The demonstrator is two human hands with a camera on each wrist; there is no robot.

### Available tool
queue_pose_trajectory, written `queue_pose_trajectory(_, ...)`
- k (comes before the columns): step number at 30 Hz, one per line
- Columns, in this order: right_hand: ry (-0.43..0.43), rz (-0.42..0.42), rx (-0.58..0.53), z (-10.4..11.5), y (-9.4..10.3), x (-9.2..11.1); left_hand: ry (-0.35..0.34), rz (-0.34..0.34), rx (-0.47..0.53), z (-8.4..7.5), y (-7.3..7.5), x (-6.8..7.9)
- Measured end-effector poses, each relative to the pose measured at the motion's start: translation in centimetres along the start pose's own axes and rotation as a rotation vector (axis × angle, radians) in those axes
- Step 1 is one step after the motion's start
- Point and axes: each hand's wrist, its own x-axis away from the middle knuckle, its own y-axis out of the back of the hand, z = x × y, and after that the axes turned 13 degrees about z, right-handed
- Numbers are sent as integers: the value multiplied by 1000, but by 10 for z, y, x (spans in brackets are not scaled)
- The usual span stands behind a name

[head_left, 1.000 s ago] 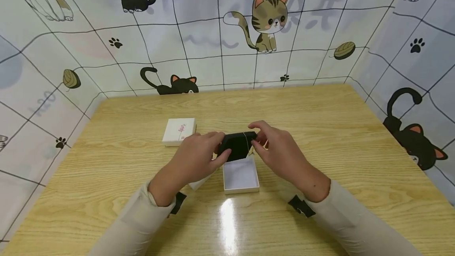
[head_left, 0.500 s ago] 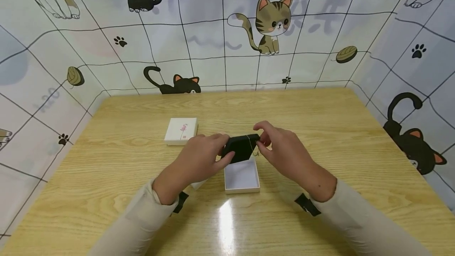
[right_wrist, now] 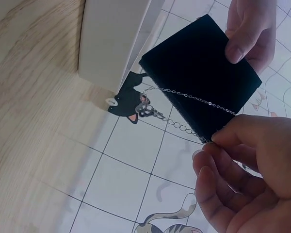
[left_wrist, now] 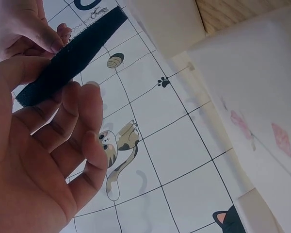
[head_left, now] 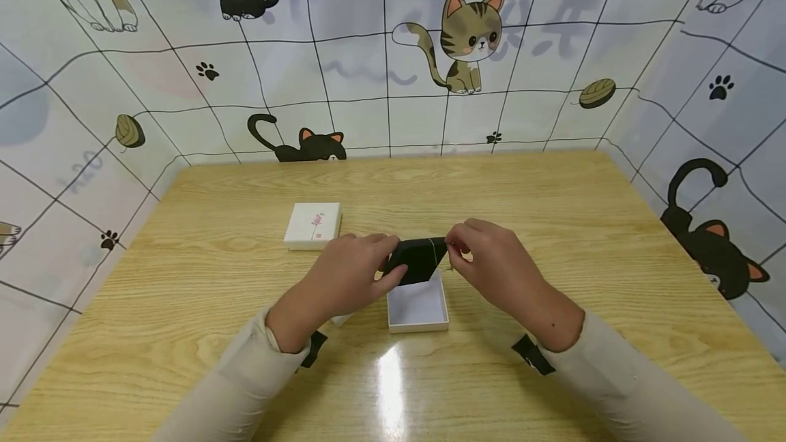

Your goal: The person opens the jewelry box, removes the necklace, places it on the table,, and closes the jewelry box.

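Observation:
In the head view my left hand (head_left: 340,271) grips a black jewellery-box pad (head_left: 420,261), tilted above an open white box (head_left: 419,327). Its thumb presses one face of the pad while the fingers lie behind it. A thin silver chain (right_wrist: 203,100) crosses the pad near one corner; its clasp and wider links (right_wrist: 179,126) hang off the edge in the right wrist view. At that corner, thumb and fingers of my right hand (right_wrist: 252,165) pinch the chain against the pad's edge. The left wrist view shows the pad (left_wrist: 70,60) edge-on.
A white box lid with a pink flower (head_left: 312,226) sits on the wooden table (head_left: 522,196) behind my left hand. Under that hand a white piece (head_left: 341,320) peeks out, mostly hidden. Cat-patterned cloth (head_left: 344,74) walls the table's back and sides.
The right hand's raised index finger has come down, and the hand now pinches at the pad's corner. Both hands and the pad have shifted slightly right in view.

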Motion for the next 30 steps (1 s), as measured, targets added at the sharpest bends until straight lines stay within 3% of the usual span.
queue_pose_trajectory(19,-19,-4,-127,-4,1,-3,-9,44,23,-1,-1,1)
queue_pose_trajectory(30,-35,80,-278,-7,6,-1,-13,60,41,-3,0,2)
